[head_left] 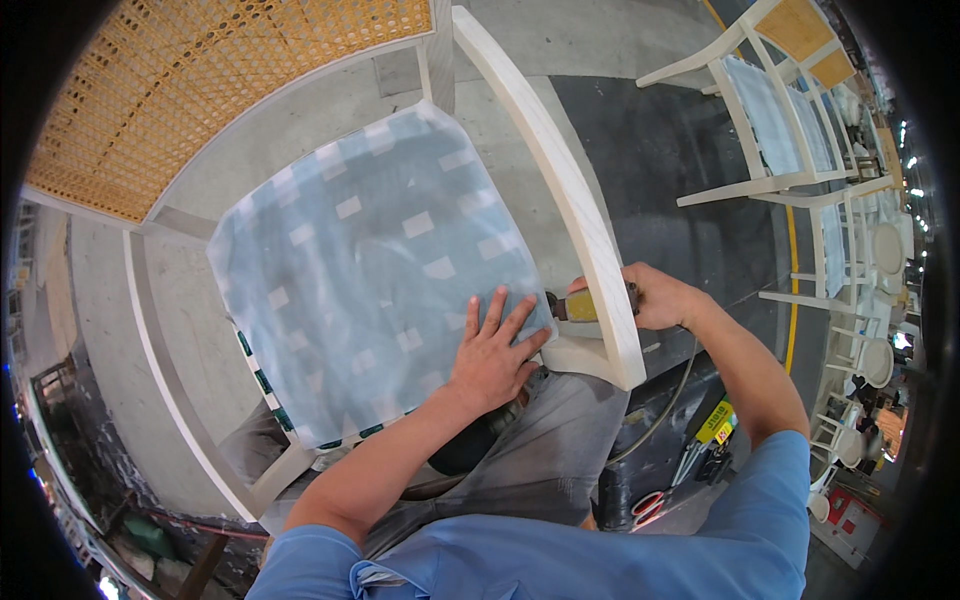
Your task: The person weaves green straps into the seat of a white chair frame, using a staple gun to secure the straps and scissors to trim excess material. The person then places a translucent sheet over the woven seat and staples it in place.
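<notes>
A pale wooden chair frame (560, 170) with a woven cane back (200, 90) lies tipped in front of me. Over its seat stretches a thin pale blue fabric sheet (370, 270) with lighter webbing squares showing through. My left hand (493, 350) lies flat on the sheet's near corner, fingers spread. My right hand (660, 298) grips a yellow-bodied tool (580, 306) pointed at that same corner; the chair's leg rail hides part of the tool. A hose (665, 400) runs down from the tool.
A row of similar pale chairs (790, 130) with fabric-covered seats stands at the right, by a yellow floor line (790, 290). A dark machine with yellow and red parts (690, 450) sits beside my right knee. Concrete floor lies beneath.
</notes>
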The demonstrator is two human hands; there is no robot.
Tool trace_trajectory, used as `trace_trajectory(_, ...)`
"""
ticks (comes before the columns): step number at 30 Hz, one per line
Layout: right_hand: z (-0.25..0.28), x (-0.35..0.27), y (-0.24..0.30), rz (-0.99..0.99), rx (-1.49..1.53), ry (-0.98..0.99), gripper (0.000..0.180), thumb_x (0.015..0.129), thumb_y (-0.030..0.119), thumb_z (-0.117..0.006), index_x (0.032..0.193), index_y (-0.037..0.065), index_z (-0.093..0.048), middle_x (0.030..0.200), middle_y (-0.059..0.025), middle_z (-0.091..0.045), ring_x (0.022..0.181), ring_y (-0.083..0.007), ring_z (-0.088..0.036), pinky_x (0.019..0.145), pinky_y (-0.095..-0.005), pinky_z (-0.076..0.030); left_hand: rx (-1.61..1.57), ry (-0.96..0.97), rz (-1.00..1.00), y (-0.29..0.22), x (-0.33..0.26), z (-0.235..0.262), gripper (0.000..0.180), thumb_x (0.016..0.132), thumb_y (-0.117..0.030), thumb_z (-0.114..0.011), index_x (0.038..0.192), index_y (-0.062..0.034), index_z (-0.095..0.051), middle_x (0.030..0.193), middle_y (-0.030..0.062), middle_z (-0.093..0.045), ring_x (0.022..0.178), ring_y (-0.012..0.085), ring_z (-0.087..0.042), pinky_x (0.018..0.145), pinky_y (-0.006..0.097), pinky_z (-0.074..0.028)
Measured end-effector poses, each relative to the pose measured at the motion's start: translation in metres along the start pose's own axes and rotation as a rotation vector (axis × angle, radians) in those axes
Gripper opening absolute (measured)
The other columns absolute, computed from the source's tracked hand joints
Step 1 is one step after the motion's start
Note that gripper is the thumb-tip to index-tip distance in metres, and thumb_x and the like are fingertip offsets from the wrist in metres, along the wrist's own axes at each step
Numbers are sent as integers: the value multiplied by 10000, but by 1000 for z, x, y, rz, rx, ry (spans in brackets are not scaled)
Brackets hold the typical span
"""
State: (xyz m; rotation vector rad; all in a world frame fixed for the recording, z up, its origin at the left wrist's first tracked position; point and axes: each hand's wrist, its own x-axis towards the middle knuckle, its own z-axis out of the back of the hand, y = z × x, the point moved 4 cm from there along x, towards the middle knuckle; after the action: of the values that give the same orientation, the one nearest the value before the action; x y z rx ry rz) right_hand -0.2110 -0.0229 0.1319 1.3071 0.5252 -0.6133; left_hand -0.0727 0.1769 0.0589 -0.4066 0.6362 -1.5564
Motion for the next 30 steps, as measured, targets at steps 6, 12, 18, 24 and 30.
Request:
trace_trajectory(6, -3, 7, -1, 149, -81, 26, 679, 779, 28, -797, 1407, 192, -598, 1209, -124, -715, 1081, -218, -668, 977, -345, -520, -1, 21, 11, -3, 1, 0, 504, 885, -314, -711, 1379, -290, -608, 1615, 88, -307, 1519, 425, -178, 1197, 676, -136)
trace_trajectory(12, -7, 9, -3, 154, -176, 43, 701, 776, -2, -781, 1405, 248, -598, 1224, -127, -707, 1099, -256, -685, 983, -369, -531, 12, 42, 60, -8, -1, 0, 507, 902, -331, -688, 1399, -297, -593, 1624, 92, -284, 1527, 420, -156, 1210, 660, -107)
trace_trajectory(18, -8, 15, 3, 263, -386, 34, 723, 763, 50, -794, 1411, 292, -584, 1207, -121, -709, 1088, -346, -685, 970, -421, -538, 10, 50, 84, -9, -3, -2, 498, 925, -347, -666, 1413, -297, -581, 1632, 89, -269, 1534, 417, -139, 1216, 650, -91)
trace_trajectory(24, -9, 18, 4, 236, -444, 60, 677, 791, 75, -763, 1403, 304, -588, 1189, -130, -703, 1037, -359, -681, 920, -430, -540, -19, 89, 100, -7, -2, 0, 480, 937, -338, -658, 1410, -294, -587, 1641, 77, -262, 1539, 404, -135, 1221, 641, -86)
trace_trajectory(30, -12, 18, 1, 77, -377, 105, 703, 733, 50, -818, 1377, 258, -627, 1365, -52, -639, 1182, -273, -628, 1068, -362, -495, -24, 98, 109, -6, -2, -1, 471, 937, -331, -661, 1402, -300, -594, 1648, 66, -257, 1544, 399, -125, 1226, 636, -77)
